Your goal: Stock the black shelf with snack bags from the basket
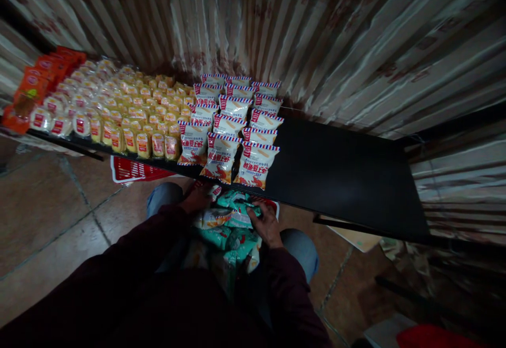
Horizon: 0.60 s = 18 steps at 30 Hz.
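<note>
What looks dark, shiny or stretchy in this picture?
Head view: dim overall, sleeves nearly black; head view: a pale sheen on the floor at left; head view: curtain stripes fan outward, seemingly lens-stretched; head view: the hands look dim and soft-edged.

dim light — pleated, patterned curtain behind long black shelf — brown tiled floor below

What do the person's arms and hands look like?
Both arms wear long, plain, dark sleeves: the left sleeve and right sleeve look deep maroon, almost black in the dim light. The sleeves reach down to about the wrists. The right hand has no glove; the left hand looks bare too, though it's shadowy.
</note>
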{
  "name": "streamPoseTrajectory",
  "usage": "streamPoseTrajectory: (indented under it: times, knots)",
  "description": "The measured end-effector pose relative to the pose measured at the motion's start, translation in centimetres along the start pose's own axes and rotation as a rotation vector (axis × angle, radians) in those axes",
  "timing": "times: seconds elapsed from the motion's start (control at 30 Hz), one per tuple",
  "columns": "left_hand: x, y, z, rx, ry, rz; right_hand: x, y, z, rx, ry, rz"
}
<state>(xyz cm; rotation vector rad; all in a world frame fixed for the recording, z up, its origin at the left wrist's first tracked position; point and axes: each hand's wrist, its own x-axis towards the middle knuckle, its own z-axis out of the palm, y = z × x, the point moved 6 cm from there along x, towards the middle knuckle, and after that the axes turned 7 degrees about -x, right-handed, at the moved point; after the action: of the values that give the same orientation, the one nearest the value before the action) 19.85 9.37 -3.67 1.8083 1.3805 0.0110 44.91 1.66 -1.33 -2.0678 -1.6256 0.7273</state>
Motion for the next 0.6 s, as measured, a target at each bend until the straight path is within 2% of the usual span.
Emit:
streamPoseTrajectory:
  times: [0.13, 0.23, 0.37, 0.6]
  knots:
    - [-1.4, 0.4, -2.0, -0.102, 0.056, -0.038, -0.4, -2.4, 0.5, 0.07, 0.003, -0.138]
    - [-2.6, 0.7, -3.1, -0.196, 0.089, -0.002, -0.6, -4.3, 1.1, 0.077, -0.039, -0.223]
    - [-4.4, 1.0, -3.4, -0.202, 0.106, 0.034, -1.3, -6.7, 1.7, 0.036, -0.126, -0.317]
    - [-7.3, 1.8, -4.0, -0.168, 0.162, -0.029, -2.1, -9.8, 2.4, 0.013, -0.2, -0.439]
